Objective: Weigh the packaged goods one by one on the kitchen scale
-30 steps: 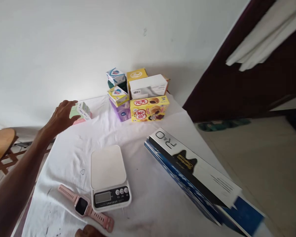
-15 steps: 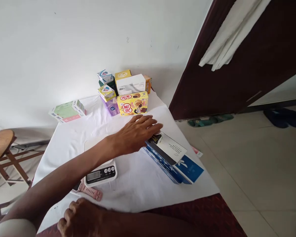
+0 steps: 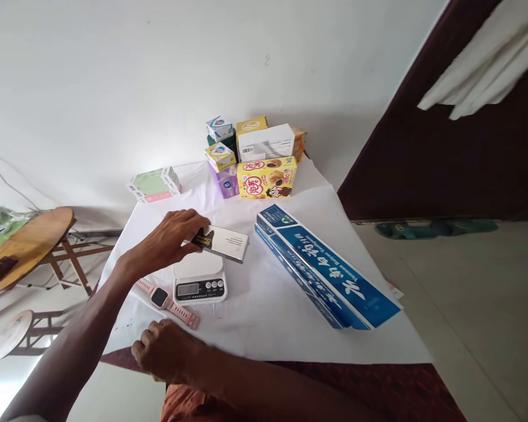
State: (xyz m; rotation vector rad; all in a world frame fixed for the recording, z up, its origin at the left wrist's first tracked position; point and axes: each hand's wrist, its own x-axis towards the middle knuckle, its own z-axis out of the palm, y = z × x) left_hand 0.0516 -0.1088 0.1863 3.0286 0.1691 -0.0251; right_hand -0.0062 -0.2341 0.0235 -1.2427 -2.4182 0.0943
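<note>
My left hand grips one end of a slim white-and-black box with gold lettering, fingers on top and thumb below. The box hovers over the right side of a white digital kitchen scale, partly hiding its plate. By the near table edge, my right hand rests in a loose fist, its palm side hidden. Just beyond it lies a pink-strapped smartwatch, left of the scale. Blue toothpaste boxes lie side by side on the right half of the table.
At the table's back stand a yellow snack box, a purple box, a white box and several smaller cartons. A green-and-pink box sits back left. White cloth covers the table. Wooden stools stand left; slippers lie right.
My left hand has lifted the slim box off the toothpaste boxes and carried it left toward the scale. The watch and the toothpaste boxes are now uncovered. My right hand stays curled.
</note>
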